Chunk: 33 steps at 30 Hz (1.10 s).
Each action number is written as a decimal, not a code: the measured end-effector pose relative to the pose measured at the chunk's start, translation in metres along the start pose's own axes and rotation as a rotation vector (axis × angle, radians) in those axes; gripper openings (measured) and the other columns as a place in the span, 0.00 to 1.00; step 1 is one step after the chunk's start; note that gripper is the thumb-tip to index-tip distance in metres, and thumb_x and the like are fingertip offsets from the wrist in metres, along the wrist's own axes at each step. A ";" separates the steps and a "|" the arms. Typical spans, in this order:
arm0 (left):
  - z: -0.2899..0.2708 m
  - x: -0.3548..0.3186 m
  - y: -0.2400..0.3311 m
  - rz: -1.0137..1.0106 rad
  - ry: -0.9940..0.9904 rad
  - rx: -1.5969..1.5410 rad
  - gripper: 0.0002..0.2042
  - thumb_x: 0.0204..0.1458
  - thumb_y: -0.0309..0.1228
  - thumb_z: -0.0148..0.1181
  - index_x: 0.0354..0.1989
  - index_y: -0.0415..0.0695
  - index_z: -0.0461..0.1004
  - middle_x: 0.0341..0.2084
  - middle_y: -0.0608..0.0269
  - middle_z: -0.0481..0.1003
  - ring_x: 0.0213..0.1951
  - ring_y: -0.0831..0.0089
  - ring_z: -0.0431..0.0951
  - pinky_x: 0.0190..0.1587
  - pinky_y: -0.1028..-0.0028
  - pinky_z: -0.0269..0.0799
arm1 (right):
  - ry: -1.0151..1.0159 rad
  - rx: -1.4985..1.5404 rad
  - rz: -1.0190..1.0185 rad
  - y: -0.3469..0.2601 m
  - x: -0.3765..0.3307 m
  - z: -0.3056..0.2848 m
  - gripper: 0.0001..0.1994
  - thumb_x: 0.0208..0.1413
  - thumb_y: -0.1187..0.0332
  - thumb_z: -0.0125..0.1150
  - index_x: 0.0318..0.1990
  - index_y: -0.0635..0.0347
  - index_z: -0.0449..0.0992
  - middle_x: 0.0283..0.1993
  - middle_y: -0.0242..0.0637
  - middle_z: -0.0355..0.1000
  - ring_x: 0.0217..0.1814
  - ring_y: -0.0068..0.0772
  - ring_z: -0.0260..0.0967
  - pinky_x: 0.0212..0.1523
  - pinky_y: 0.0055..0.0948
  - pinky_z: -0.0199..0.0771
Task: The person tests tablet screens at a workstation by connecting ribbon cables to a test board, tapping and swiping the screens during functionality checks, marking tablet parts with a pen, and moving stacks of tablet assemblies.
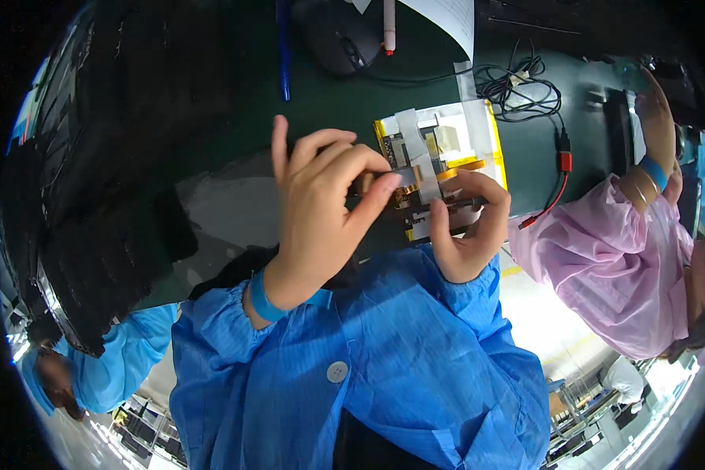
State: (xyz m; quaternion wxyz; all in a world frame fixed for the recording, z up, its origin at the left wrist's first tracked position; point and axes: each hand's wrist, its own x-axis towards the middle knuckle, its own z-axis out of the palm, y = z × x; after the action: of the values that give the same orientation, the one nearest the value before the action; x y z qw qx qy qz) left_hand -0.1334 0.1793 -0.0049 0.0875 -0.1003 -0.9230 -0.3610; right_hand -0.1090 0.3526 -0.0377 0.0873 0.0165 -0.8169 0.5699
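An opened flat electronic device [478, 145] lies on the dark green table, with a white battery pack edged in yellow, a circuit board [393, 149] and strips of pale tape. My left hand [315, 207] reaches in from the left, pinching a small grey flat piece [404, 178] between thumb and index finger at the board. Its other fingers are raised. At the device's near side my right hand [471, 227] is curled, thumb and index fingertip close together beside an orange ribbon cable [464, 169]. What lies between those two fingertips is hard to make out.
A black mouse [341, 39], a blue pen [283, 55] and a pale pen [389, 27] lie beyond the device. A coiled black cable [525, 90] with a red plug [565, 160] is to the right. A co-worker's pink sleeve [595, 251] reaches in at right.
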 end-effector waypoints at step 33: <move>0.006 -0.010 -0.007 -0.076 -0.118 0.278 0.06 0.43 0.31 0.61 0.19 0.46 0.74 0.50 0.67 0.69 0.60 0.59 0.58 0.65 0.48 0.32 | 0.015 -0.336 -0.214 0.009 0.008 0.006 0.11 0.36 0.73 0.65 0.33 0.55 0.77 0.51 0.43 0.66 0.49 0.42 0.62 0.50 0.35 0.58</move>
State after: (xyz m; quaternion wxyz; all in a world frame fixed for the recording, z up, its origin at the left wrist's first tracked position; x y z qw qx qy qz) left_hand -0.1258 0.1774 -0.0162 0.0323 -0.0733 -0.9708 -0.2261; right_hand -0.1184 0.3506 -0.0472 0.1549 0.0844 -0.8934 0.4131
